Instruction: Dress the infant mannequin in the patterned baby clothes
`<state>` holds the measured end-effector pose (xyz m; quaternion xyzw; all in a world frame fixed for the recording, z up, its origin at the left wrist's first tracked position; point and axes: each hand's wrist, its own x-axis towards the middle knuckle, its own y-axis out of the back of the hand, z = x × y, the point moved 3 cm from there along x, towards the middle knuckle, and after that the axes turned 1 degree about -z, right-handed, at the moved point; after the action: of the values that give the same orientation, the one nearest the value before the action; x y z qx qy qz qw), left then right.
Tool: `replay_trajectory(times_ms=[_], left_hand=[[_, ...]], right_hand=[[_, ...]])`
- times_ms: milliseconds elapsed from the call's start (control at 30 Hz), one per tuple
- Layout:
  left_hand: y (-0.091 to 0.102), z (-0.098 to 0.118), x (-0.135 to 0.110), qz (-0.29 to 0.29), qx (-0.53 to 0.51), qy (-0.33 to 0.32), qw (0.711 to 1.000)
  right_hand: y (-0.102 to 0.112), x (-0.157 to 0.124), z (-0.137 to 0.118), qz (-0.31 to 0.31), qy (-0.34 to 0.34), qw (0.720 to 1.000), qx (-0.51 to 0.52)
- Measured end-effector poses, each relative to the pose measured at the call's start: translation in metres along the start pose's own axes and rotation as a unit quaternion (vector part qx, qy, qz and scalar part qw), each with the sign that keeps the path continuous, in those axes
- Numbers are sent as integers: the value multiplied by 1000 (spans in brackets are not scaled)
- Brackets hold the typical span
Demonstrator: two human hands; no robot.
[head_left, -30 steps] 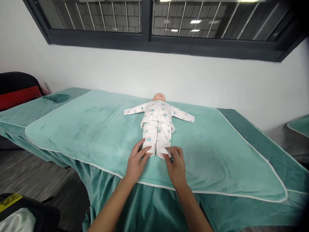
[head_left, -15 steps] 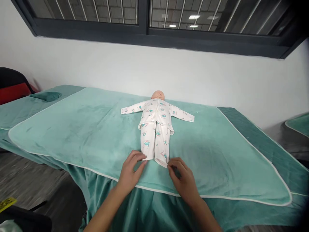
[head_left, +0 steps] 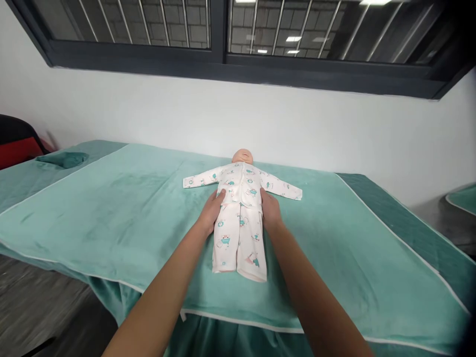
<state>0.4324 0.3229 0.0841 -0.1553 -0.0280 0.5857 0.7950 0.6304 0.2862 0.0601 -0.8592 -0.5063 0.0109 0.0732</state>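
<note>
A baby doll (head_left: 242, 156) lies on its back on a light teal towel (head_left: 122, 213), dressed in a white printed top (head_left: 243, 183) and matching trousers (head_left: 240, 243). Its sleeves are spread out to both sides. My left hand (head_left: 211, 209) rests against the doll's left flank at the hem of the top. My right hand (head_left: 270, 210) presses the opposite flank. Both hands cup the doll's waist with the fingers curved round it.
The towel covers a table draped in a darker teal cloth (head_left: 409, 218) that stands against a white wall below a dark-framed window. A folded dark teal cloth (head_left: 63, 159) lies at the far left. A red and black chair (head_left: 17, 144) stands beyond the left end.
Both hands have left the trouser cuffs and moved up along the legs to the doll's waist. The camera has come closer to the table.
</note>
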Motion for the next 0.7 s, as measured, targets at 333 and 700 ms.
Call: replay_trajectory(times_ms=[333,700], left_hand=[[-17,5,26,-81,-54,-21,995],[-19,-2,43,-65,-26,-38,997]], right_hand=[[13,48,-10,-141,-54,968,202],[27,63,1,-82,-38,953,289]])
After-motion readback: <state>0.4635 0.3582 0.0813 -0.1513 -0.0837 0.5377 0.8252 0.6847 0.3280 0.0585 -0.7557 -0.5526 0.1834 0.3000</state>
